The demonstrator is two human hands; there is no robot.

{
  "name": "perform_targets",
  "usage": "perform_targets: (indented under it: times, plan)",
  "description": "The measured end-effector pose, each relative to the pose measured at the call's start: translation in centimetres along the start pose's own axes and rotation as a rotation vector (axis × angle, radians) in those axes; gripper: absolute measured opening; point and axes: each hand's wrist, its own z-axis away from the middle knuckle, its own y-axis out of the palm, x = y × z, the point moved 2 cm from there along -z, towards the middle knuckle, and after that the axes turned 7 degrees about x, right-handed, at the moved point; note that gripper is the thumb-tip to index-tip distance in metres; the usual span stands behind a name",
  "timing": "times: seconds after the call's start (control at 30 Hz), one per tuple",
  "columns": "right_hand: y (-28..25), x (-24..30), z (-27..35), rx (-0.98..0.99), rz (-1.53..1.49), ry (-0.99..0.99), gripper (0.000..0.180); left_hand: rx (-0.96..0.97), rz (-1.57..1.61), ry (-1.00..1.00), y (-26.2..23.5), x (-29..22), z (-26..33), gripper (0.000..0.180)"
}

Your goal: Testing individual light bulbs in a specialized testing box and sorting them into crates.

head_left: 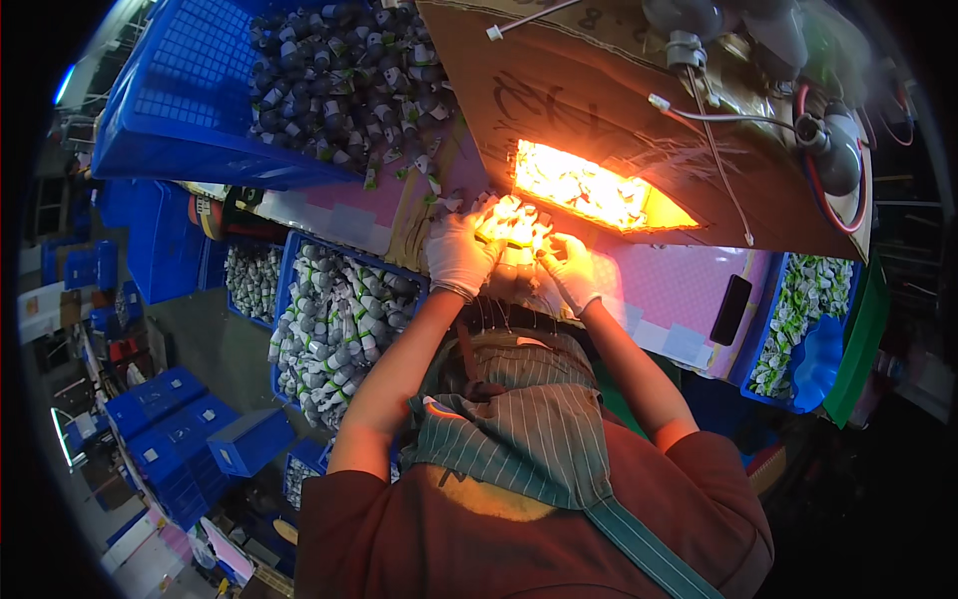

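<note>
We see small tubes (514,228), white, bunched, lit orange at glowing opening (589,190); left hand (457,255) and right hand (571,270), gloved, fingers closed around bunch.

A large brown cardboard sheet (599,110) slants across the bench ahead of you, with dark marker scrawl on it and a glowing orange opening cut in its lower edge. To your right, a dark, flat, phone-like slab (730,309) lies on the pink bench top, its screen unlit. Blue crates at your lower left carry small white labels (148,455).
</note>
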Motion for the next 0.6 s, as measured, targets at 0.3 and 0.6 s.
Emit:
perform_targets:
  times: [0.3, 0.6]
  plan:
    - [3.3, -2.5, -1.7, 0.269, -0.754, 0.411, 0.033, 0.624, 0.309, -0.075, 3.5, 7.5, -5.6, 0.068]
    - [5.5, -1.6, -1.4, 0.419, -0.852, 0.476, 0.054, 0.174, 0.189, 0.596, 5.0, 9.1, -3.5, 0.061]
